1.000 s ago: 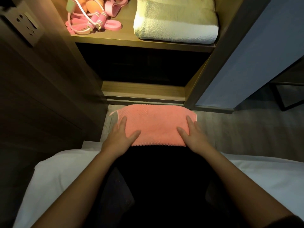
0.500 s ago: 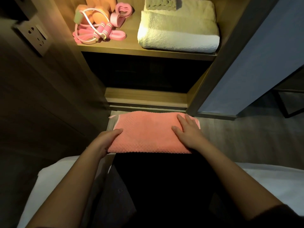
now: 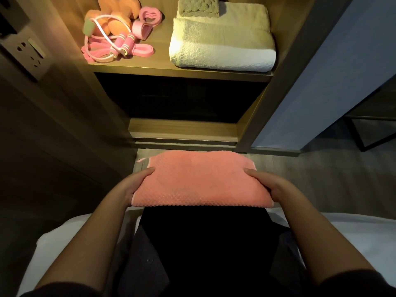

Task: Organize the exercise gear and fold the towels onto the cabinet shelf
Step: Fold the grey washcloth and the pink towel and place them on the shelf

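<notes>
Pink towel (image 3: pixel 199 179): folded to a flat rectangle, long side running left to right, positioned over the person's dark-clad knees in front of the cabinet and well below the lit cabinet shelf (image 3: pixel 162 67).

Head view, hands: the left hand (image 3: pixel 128 187) grips the towel's left end, thumb on top, fingers tucked out of sight beneath. The right hand (image 3: pixel 276 187) grips the right end in the same manner.

Head view, shelf: a folded white towel (image 3: pixel 222 43) occupies the right half, with a smaller grey-green cloth (image 3: pixel 199 6) stacked on its rear part. The left half holds orange dumbbells (image 3: pixel 120 16), a pink resistance band (image 3: pixel 147 18) and a pink jump rope (image 3: pixel 111 50), grouped together. A wall socket (image 3: pixel 27 52) sits on the panel at far left.
</notes>
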### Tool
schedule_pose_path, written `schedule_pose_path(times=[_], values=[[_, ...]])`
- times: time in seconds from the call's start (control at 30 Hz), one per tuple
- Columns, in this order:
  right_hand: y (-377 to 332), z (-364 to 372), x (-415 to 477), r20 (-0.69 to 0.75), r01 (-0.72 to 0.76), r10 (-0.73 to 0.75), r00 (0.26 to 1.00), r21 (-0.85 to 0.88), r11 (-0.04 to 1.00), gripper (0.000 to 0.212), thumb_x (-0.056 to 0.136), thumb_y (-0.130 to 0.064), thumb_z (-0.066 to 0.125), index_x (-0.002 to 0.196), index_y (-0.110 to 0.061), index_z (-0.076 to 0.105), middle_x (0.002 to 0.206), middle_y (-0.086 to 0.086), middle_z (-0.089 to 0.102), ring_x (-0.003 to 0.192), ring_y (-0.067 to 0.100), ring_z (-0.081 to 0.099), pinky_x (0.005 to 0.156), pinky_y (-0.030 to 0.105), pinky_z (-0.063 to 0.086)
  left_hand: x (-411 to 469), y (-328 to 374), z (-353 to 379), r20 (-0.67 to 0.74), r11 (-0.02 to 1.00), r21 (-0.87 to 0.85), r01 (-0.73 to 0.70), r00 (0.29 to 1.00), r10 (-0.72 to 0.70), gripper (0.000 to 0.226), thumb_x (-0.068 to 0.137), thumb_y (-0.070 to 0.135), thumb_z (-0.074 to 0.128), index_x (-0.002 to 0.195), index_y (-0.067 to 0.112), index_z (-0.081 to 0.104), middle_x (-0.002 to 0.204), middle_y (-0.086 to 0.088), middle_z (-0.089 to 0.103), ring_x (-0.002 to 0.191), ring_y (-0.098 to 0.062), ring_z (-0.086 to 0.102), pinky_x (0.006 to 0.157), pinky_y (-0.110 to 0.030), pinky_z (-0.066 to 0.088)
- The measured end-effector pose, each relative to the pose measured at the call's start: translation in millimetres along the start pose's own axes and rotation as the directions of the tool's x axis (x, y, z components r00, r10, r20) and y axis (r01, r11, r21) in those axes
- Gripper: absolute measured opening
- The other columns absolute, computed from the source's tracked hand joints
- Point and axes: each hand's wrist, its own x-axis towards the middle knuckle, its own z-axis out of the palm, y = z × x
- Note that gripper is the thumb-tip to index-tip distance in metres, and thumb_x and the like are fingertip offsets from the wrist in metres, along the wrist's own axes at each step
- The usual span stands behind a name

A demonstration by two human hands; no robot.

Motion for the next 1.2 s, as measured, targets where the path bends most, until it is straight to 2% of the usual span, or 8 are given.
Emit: schedule_pose_path(times=[0.13,0.2,0.27,0.43,0.57,0.7,0.97,1.2], values=[[-12.6,-2.7,-9.7,0.041,0.087,-0.104,0.994,0.291,0.953,0.040,0.092,-0.033,0.063,0.124,-0.010,0.056,0.099,0.015,0.068,0.091,0.031,0.063,0.070,0.041,0.050,-15.2,13.9,5.4,-0.096,0.987,0.070,-0.144,0.984,0.150,0.043,0.093,0.036,0.063,0.128,0.012,0.054,0.115,-0.019,0.063,0.105,-0.039,0.061,0.094,-0.049,0.049],[-27.0,-3.2,-19.6,-0.002,0.183,-0.195,0.981,0.354,0.917,0.033,0.094,-0.031,0.058,0.119,-0.010,0.058,0.095,0.013,0.067,0.088,0.028,0.062,0.070,0.038,0.048,-32.2,26.9,15.3,-0.153,0.946,0.131,-0.298,0.936,0.316,0.035,0.096,0.032,0.059,0.126,0.014,0.058,0.109,-0.014,0.066,0.097,-0.033,0.064,0.080,-0.043,0.052],[-46.8,2.0,-37.6,-0.069,0.317,-0.309,0.948,0.258,0.913,0.029,0.094,-0.029,0.056,0.116,-0.010,0.059,0.094,0.011,0.064,0.084,0.024,0.060,0.069,0.035,0.045,-53.8,42.5,28.7,-0.169,0.846,0.268,-0.462,0.842,0.513,0.027,0.097,0.030,0.055,0.121,0.017,0.061,0.106,-0.009,0.066,0.091,-0.025,0.062,0.069,-0.035,0.047],[-89.8,36.2,-95.8,-0.047,0.627,-0.634,0.772,-0.107,0.771,0.016,0.092,-0.028,0.057,0.107,-0.022,0.056,0.103,0.001,0.060,0.090,0.013,0.059,0.065,0.031,0.042,-109.8,72.7,80.3,-0.066,0.638,0.408,-0.653,0.676,0.734,0.009,0.095,0.027,0.053,0.096,0.021,0.060,0.101,-0.008,0.064,0.092,-0.027,0.062,0.078,-0.039,0.049],[-96.9,69.3,-121.8,0.008,0.757,-0.759,0.651,-0.081,0.649,0.015,0.090,-0.016,0.058,0.105,-0.016,0.055,0.068,-0.011,0.063,0.059,-0.002,0.060,0.052,0.014,0.045,-125.1,73.7,116.8,-0.031,0.557,0.390,-0.733,0.594,0.804,0.013,0.093,0.024,0.056,0.095,0.014,0.063,0.096,-0.008,0.066,0.091,-0.027,0.064,0.078,-0.041,0.052],[-90.9,84.9,-129.1,0.045,0.805,-0.804,0.593,-0.047,0.592,0.016,0.093,-0.015,0.058,0.108,-0.015,0.053,0.075,0.006,0.062,0.062,0.010,0.058,0.052,0.018,0.044,-116.9,67.6,129.0,-0.020,0.537,0.313,-0.784,0.559,0.829,0.008,0.093,0.024,0.057,0.092,0.022,0.064,0.088,0.002,0.068,0.079,-0.010,0.066,0.065,-0.026,0.054],[-85.0,83.7,-120.1,0.078,0.787,-0.788,0.611,0.046,0.615,0.023,0.102,-0.021,0.045,0.111,-0.018,0.066,0.088,-0.002,0.068,0.073,0.004,0.065,0.062,0.015,0.050,-105.3,62.6,119.1,0.046,0.527,0.323,-0.786,0.569,0.821,0.016,0.098,0.032,0.053,0.091,0.025,0.066,0.082,0.007,0.067,0.066,0.005,0.062,0.058,-0.013,0.045],[-79.8,84.1,-114.1,0.161,0.656,-0.689,0.707,0.218,0.723,0.030,0.097,-0.025,0.049,0.113,-0.014,0.073,0.109,0.020,0.067,0.099,0.030,0.065,0.089,0.040,0.054,-105.5,59.0,114.0,0.075,0.516,0.354,-0.780,0.573,0.816,0.015,0.091,0.040,0.062,0.094,0.026,0.065,0.087,0.008,0.068,0.078,-0.001,0.064,0.068,-0.018,0.047]])
